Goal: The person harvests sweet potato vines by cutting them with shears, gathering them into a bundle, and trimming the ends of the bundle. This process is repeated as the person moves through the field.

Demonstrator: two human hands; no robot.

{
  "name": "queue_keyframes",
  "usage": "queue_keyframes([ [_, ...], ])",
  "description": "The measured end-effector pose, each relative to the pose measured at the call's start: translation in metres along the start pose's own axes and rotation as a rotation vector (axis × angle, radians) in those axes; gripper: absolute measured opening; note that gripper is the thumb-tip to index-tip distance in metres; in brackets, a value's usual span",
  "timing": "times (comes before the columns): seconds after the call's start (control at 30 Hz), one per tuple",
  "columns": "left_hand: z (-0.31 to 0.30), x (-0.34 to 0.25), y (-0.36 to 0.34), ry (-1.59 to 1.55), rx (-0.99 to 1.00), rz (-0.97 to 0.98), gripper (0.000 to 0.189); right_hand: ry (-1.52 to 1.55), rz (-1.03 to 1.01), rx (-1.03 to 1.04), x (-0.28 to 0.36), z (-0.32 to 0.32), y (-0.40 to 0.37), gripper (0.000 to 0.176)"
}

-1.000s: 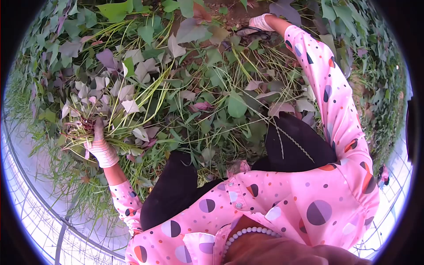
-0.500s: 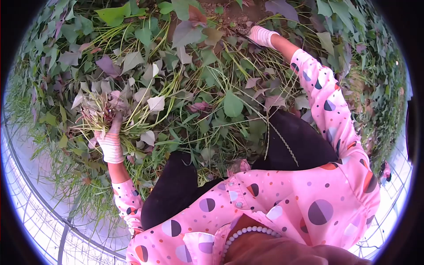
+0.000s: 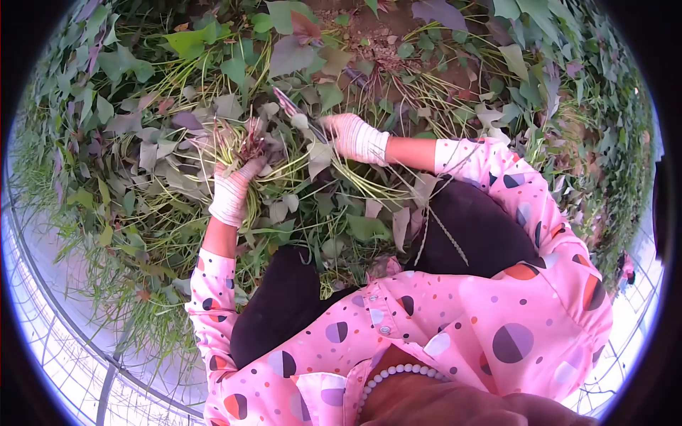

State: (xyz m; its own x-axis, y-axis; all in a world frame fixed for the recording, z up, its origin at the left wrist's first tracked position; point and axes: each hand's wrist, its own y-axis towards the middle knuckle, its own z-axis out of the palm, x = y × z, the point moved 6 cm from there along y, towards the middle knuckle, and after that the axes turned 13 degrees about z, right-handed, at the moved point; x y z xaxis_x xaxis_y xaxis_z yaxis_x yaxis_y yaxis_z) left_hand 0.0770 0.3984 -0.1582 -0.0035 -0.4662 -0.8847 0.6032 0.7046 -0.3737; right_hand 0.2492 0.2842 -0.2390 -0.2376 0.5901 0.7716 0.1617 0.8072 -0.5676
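Left hand (image 3: 231, 192): in a pale ribbed glove, front left of the body. Grip closed around a bunch (image 3: 229, 145) of cut greens, thumb across it.

Bunch: pale stems, reddish ends gathered just above the thumb, grey-green leaves about it. Held up over the foliage, left of the right hand (image 3: 359, 138).

Right hand: in a matching glove, level with the bunch and near it, a gap between the two hands. Grip closed on a tool (image 3: 287, 103); the fingers are blurred.

Tool: slim, dark, with a pinkish shine toward the tip; points up and left from the glove, its tip just beside the bunch. Exact kind cannot be told.

Stems (image 3: 366, 184), several, pale green: running from below the right hand toward the right knee. Whether that hand also holds them cannot be told.

Vines (image 3: 124, 64): broad leaves, green and some purplish, spread ahead and to both sides.

Soil (image 3: 383, 46): reddish brown, a bare patch beyond the right hand.

Seed stalks (image 3: 451, 238), thin: lying over the right knee.

Grass (image 3: 153, 323): at lower left, beside a pale surface (image 3: 67, 284).

Clothing: pink spotted shirt (image 3: 455, 312), black trousers (image 3: 280, 302), white bead necklace (image 3: 401, 370).
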Motion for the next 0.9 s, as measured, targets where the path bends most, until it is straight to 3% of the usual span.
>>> queue_keyframes([
  [0.1,0.008,0.022,0.001,0.026,0.087,-0.117,0.038,0.065,-0.054,0.184,0.065,0.014,-0.024,0.041],
  [0.13,0.016,0.019,-0.001,0.007,0.038,-0.123,0.035,0.041,0.052,0.139,0.070,0.013,-0.024,0.034],
  [0.3,0.015,0.025,-0.008,-0.114,-0.083,-0.131,0.031,0.113,0.008,0.198,0.036,0.036,-0.004,0.034],
  [0.43,0.017,0.028,-0.012,-0.079,-0.072,-0.111,0.032,0.242,0.083,0.466,0.033,0.023,-0.021,0.031],
  [0.5,0.020,0.031,-0.010,-0.061,-0.056,-0.060,0.032,0.289,0.060,0.485,0.015,0.023,-0.015,0.031],
  [0.57,0.018,0.028,-0.007,-0.081,-0.090,-0.063,0.033,0.054,0.056,0.373,0.013,0.008,-0.018,0.032],
  [0.63,0.011,0.020,-0.008,-0.108,-0.100,-0.084,0.037,0.086,-0.136,0.223,-0.009,-0.007,-0.013,0.035],
  [0.7,-0.004,0.013,-0.007,-0.212,-0.059,-0.080,0.033,0.243,0.180,0.181,-0.023,-0.035,-0.028,0.035],
  [0.77,-0.015,-0.017,-0.014,-0.128,-0.060,0.003,0.038,0.014,0.289,0.019,-0.057,-0.065,-0.030,0.038],
  [0.9,-0.086,-0.045,-0.030,0.064,-0.232,0.088,0.040,0.239,0.706,-0.027,-0.140,-0.109,-0.049,0.054],
])
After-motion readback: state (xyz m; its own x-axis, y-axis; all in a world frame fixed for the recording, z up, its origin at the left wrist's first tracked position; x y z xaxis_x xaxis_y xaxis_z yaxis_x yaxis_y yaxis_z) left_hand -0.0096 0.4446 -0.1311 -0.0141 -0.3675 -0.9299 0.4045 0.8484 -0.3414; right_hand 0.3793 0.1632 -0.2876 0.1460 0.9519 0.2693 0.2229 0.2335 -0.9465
